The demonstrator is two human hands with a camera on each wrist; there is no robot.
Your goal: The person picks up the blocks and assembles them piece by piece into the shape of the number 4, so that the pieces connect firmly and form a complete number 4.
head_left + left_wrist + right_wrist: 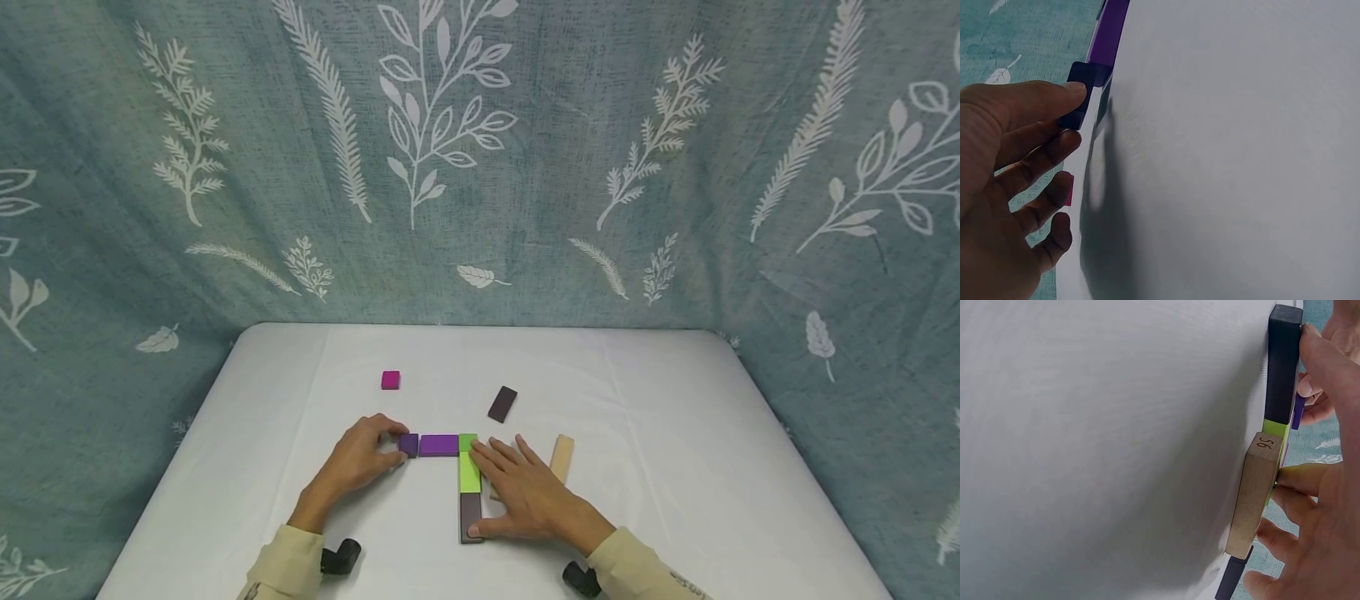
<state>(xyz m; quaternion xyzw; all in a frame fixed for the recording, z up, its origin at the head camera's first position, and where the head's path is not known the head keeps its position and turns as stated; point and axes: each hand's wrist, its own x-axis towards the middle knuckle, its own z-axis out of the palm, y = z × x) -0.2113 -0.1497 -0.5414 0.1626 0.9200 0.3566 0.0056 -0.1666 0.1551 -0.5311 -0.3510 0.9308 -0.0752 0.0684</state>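
My left hand (360,454) pinches a small dark purple block (408,445) between thumb and forefinger, and its other fingers are spread in the left wrist view. That block is beside the left end of a longer purple block (438,446). A small green block (467,442) meets the purple one at a corner. Below it a lime block (469,473) and a dark grey block (470,512) run towards me in line. My right hand (528,492) lies with fingers extended against the green and lime blocks, its thumb touching the dark grey block.
A plain wooden block (1252,494) marked 56 stands by the right fingers, partly hidden in the head view. Farther back on the white table (300,392) lie a magenta block (391,380) and a dark brown block (502,404). A patterned teal cloth (555,167) hangs behind.
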